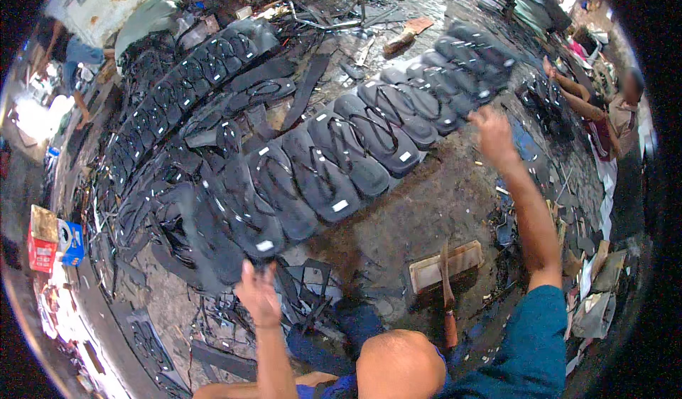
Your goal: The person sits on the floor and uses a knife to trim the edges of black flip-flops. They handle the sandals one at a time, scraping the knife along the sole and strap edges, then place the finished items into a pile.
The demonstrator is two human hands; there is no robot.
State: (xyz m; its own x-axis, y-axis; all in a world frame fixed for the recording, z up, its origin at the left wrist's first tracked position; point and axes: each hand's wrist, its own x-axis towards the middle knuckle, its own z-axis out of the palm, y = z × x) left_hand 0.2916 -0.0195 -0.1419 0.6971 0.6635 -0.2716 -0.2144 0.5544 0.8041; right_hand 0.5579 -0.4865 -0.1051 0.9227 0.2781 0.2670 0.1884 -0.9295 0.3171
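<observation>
1. Head view: sandals (pixel 337 189), dark, lie side by side in a long row on the floor (pixel 426 203) before the person.
2. Hands wide apart. Left hand (pixel 258 298), fingers spread, at the row's near-left end; right hand (pixel 491 135) blurred at the far-right end, grip cannot be told.
3. Handling, my judgement: work both ends evenly, light touch, lest neighbours slide out of line.
4. Row's axis: lower left to upper right. Each sandal lies across it; white patches (pixel 339 205) at either end suggest alternating heels and toes.
</observation>
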